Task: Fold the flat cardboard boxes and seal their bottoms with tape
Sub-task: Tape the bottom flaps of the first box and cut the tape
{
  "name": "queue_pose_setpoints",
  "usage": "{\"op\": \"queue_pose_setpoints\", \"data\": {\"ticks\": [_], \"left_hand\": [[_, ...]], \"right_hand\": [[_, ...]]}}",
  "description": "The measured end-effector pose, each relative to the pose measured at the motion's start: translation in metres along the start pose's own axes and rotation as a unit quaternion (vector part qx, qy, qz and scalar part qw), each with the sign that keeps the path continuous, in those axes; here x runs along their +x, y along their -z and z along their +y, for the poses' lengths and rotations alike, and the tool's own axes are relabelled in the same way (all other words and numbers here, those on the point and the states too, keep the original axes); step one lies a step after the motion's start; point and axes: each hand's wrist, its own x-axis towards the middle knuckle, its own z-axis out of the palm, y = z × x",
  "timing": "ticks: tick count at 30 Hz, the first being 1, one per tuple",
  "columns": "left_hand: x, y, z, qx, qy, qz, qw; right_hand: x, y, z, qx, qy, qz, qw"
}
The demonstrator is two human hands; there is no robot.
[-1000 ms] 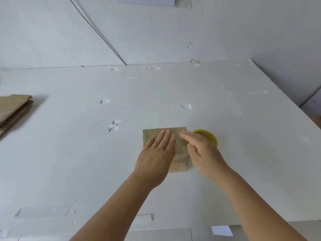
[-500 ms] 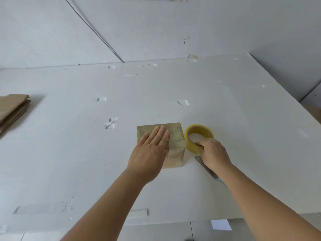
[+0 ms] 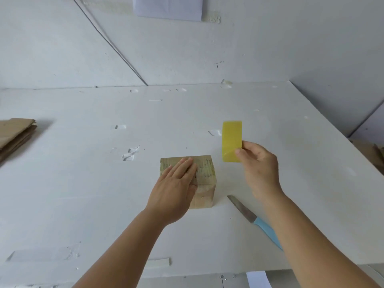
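The small cardboard box [image 3: 187, 179] stands folded near the middle of the counter [image 3: 83, 183], a little toward the near edge, and some tape seems to lie already across its upper face. The left hand [image 3: 174, 194] rests flat on this face with straight fingers and presses the flaps down. The right hand [image 3: 257, 169] is lifted above the counter, to the right of the box and apart from it, and pinches the yellow tape roll [image 3: 232, 141] between thumb and fingers, so the roll stands on edge in the air. A knife [image 3: 255, 221] with a blue handle lies on the counter near the right forearm, and a pile of flat cardboard boxes [image 3: 14, 138] waits at the left edge. The step in hand, as I judge it, is to bring the tape to the bottom seam. To do it well, the left hand should hold the flaps closed and level, while the free end of tape is found first, put down past one edge of the box, and pulled straight along the seam before it is cut.
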Motion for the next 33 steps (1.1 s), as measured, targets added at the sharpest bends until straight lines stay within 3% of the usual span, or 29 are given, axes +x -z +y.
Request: {"op": "queue_pose_setpoints", "data": {"ticks": [4,8,13,19,33], "left_hand": [[0.002,0.001,-0.001,-0.098,0.013,0.054,0.994],[0.000,0.007,-0.002,-0.223,0.057,0.075,0.970],[-0.005,0.015,-0.003,-0.440,0.169,0.134,0.872],[0.000,0.023,-0.002,-0.522,0.237,0.151,0.805],[0.009,0.036,-0.015,-0.562,0.236,0.081,0.789]], "right_hand": [[-0.016,-0.016,-0.029,0.085,0.035,-0.037,0.995],[-0.030,-0.039,-0.026,0.068,0.033,-0.062,0.995],[-0.041,-0.056,-0.016,0.053,0.040,-0.076,0.995],[-0.041,-0.061,-0.015,0.039,0.060,-0.067,0.995],[-0.045,-0.079,-0.005,-0.008,0.122,-0.035,0.992]]}}
